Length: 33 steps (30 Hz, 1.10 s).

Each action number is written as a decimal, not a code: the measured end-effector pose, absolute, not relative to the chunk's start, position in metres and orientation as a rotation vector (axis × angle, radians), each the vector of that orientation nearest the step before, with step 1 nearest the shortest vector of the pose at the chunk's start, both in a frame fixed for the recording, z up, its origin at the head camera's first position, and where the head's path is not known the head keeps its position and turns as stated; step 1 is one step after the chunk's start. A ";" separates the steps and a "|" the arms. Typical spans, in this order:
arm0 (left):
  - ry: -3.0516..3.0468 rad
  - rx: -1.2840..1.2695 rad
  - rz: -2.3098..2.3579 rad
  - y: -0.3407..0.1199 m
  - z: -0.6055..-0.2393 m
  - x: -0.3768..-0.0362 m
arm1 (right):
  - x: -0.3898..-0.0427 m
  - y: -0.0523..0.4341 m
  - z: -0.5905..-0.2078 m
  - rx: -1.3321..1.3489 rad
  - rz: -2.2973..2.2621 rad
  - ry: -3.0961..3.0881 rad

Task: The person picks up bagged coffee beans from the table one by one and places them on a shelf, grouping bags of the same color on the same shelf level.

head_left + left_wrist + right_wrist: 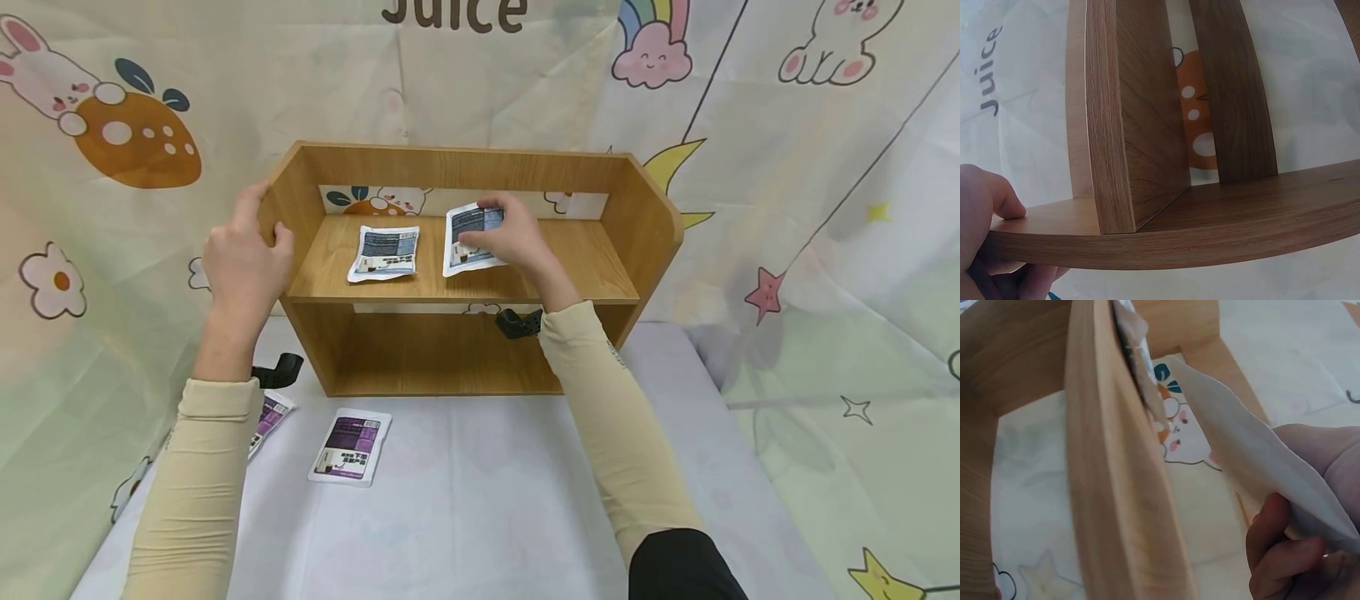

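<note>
A wooden two-level shelf (pixel 465 167) stands on the white table. My left hand (pixel 243 250) grips the shelf's left side panel (pixel 1147 237), thumb on its edge. My right hand (pixel 506 237) holds a blue-labelled white pouch (pixel 468 242) tilted just above the upper board; in the right wrist view that pouch (pixel 1254 456) is pinched between thumb and fingers. A second blue-labelled pouch (pixel 384 252) lies flat on the upper board to the left; its edge (pixel 1135 350) shows beside the board.
A purple-labelled pouch (pixel 350 446) lies on the table in front of the shelf; another purple pouch (pixel 268 417) sits partly under my left forearm. A cartoon-print cloth (pixel 787 167) hangs behind and on both sides. The table edge (pixel 750 450) runs down the right.
</note>
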<state>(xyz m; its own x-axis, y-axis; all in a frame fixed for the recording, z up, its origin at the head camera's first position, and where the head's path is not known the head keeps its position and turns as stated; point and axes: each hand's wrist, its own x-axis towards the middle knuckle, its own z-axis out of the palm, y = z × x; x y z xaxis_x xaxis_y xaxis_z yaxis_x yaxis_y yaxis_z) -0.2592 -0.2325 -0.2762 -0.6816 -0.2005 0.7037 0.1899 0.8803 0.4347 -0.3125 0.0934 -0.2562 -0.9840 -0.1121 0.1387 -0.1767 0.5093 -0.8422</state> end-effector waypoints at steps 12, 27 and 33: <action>-2.255 0.011 -0.604 -0.233 -0.276 -0.260 | -0.322 0.095 -0.268 0.203 1.510 -2.702; -2.258 0.019 -0.614 -0.232 -0.276 -0.260 | -0.330 0.119 -0.271 0.163 1.614 -2.672; -2.238 -0.003 -0.617 -0.232 -0.277 -0.260 | -0.331 0.134 -0.271 0.125 1.607 -2.681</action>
<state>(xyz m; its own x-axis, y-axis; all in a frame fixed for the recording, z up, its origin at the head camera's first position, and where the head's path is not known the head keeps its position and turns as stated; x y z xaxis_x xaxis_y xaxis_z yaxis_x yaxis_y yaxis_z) -0.2597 -0.2322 -0.2768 -0.6818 -0.1926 0.7057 0.1962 0.8812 0.4301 -0.3311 0.1338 -0.2715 -0.9967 -0.0619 0.0527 -0.0756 0.4693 -0.8798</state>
